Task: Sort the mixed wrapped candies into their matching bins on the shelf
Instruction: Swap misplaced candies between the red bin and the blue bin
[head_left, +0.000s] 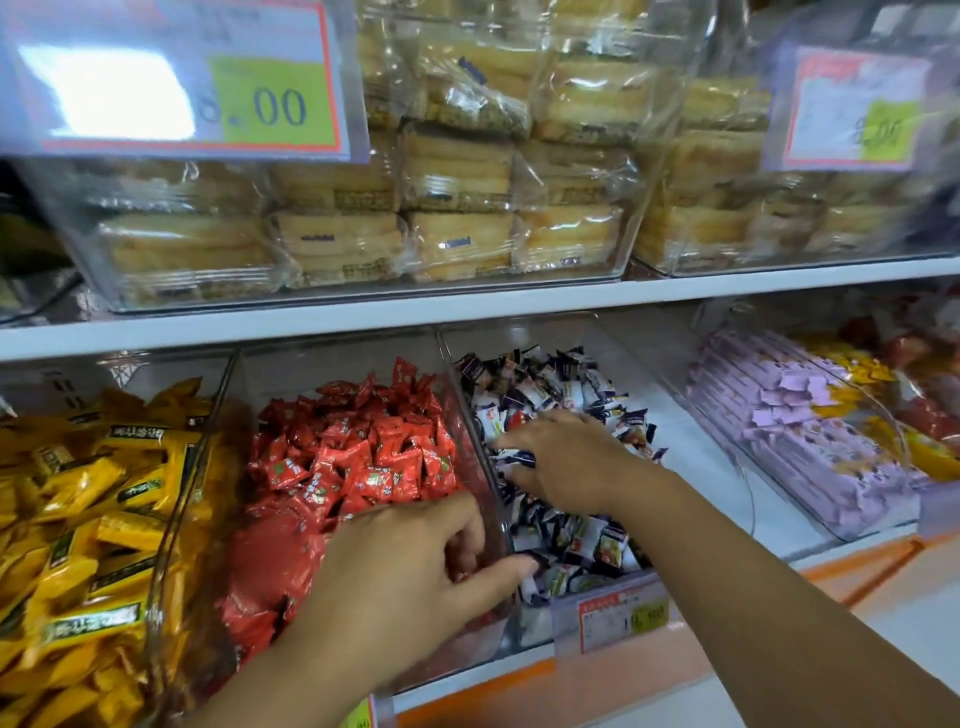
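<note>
View from the head camera onto a shop shelf (363, 312). At the centre stand two clear bins side by side. The red bin (332, 364) holds red candies (363, 441). The neighbouring bin (613, 338), at 3 o'clock from it, holds dark-and-white candies (545, 384). A clear wall (467, 431) parts the two.

The right hand (571, 457) lies inside the neighbouring bin, on top of the heap. Its fingers and thumb are curled and pinch one dark candy (519, 458) at the hand's 9 o'clock side.

The left hand (410, 587), at 7 o'clock from the right, straddles the front end of the clear wall. Its fingers curl down on the red side, and one digit reaches across to touch a dark wrapper (537, 560). Whether it grips that wrapper cannot be told.

Yellow packets (93, 493) fill the bin at 9 o'clock; purple packets (789, 415) lie at 3 o'clock. Pastry packs (457, 171) fill the upper shelf at 12 o'clock, beside a large price label (182, 78). A small price tag (618, 616) hangs on the front of the neighbouring bin.
</note>
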